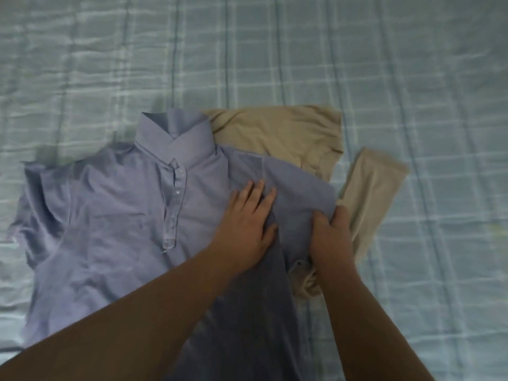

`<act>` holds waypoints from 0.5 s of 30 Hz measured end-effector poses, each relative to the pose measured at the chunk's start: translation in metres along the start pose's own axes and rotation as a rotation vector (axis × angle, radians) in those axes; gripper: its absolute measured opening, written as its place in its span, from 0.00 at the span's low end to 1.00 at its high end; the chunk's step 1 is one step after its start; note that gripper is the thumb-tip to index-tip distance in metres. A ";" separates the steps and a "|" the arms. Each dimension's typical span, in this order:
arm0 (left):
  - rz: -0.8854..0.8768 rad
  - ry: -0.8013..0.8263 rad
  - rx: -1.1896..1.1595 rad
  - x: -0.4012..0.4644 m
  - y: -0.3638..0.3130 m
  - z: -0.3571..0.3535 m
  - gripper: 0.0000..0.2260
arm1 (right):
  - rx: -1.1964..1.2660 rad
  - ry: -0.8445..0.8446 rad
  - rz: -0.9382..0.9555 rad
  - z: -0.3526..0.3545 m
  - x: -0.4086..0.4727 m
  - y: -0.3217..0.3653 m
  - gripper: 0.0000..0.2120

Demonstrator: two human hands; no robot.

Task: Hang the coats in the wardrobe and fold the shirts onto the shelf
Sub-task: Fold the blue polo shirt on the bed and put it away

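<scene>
A pale blue-green checked bedsheet [384,64] covers the bed and fills the whole view. Its fabric lies lightly wrinkled. The light is dim and even.

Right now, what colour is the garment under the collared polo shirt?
Beige, plain; the beige garment shows best in the head view.

**Blue shirt mid-fold on the bed**

A blue polo shirt [115,204] lies face up on a pale checked bedsheet [412,64], collar away from the person. The left hand [247,229] presses flat on the shirt's chest. The right hand [331,237] grips the sleeve [299,193], folded inward. A beige garment [277,133] lies partly under the shirt's right side.
</scene>
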State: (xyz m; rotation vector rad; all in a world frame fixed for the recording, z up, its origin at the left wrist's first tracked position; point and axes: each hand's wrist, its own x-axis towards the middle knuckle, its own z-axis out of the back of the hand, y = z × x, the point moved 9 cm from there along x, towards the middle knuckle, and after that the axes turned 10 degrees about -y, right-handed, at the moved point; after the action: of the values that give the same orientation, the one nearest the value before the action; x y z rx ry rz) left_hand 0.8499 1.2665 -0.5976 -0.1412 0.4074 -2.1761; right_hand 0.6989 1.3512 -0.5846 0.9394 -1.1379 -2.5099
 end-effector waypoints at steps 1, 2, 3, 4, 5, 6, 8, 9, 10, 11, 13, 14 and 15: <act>-0.006 0.005 0.014 -0.002 -0.003 -0.002 0.29 | 0.055 0.020 -0.049 0.003 0.004 -0.002 0.15; -0.018 0.017 0.033 -0.003 -0.007 -0.004 0.28 | 0.125 0.051 -0.121 0.004 0.009 -0.007 0.17; -0.028 0.029 0.052 -0.004 -0.011 -0.007 0.28 | 0.233 0.097 -0.209 0.003 0.014 -0.011 0.19; -0.030 0.037 0.068 -0.004 -0.015 -0.008 0.28 | 0.360 0.160 -0.292 0.000 0.018 -0.014 0.21; -0.025 0.040 0.083 -0.003 -0.018 -0.010 0.27 | 0.463 0.233 -0.337 -0.003 0.022 -0.011 0.24; -0.015 0.038 0.097 -0.001 -0.021 -0.011 0.27 | 0.527 0.308 -0.358 -0.004 0.026 -0.008 0.27; 0.006 0.028 0.119 0.002 -0.025 -0.013 0.28 | 0.637 0.445 -0.367 -0.003 0.030 0.002 0.33; 0.009 0.021 0.133 0.003 -0.027 -0.015 0.28 | 0.693 0.506 -0.347 -0.002 0.032 0.008 0.34; 0.005 0.013 0.148 0.004 -0.029 -0.016 0.28 | 0.740 0.552 -0.301 0.001 0.034 0.015 0.33; 0.002 0.004 0.161 0.006 -0.031 -0.018 0.27 | 0.750 0.570 -0.239 0.006 0.037 0.019 0.31; 0.004 -0.007 0.178 0.007 -0.032 -0.021 0.27 | 0.644 0.509 -0.107 0.018 0.046 0.016 0.28; 0.012 -0.011 0.178 0.008 -0.032 -0.022 0.27 | 0.550 0.457 -0.044 0.025 0.052 0.012 0.26; 0.019 -0.016 0.177 0.008 -0.031 -0.023 0.27 | 0.453 0.399 0.021 0.033 0.057 0.008 0.25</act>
State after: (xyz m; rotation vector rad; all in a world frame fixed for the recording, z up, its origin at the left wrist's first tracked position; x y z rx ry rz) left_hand 0.8158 1.2830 -0.6090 -0.0561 0.2050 -2.1790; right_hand 0.6340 1.3402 -0.5888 1.4464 -1.5821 -1.9444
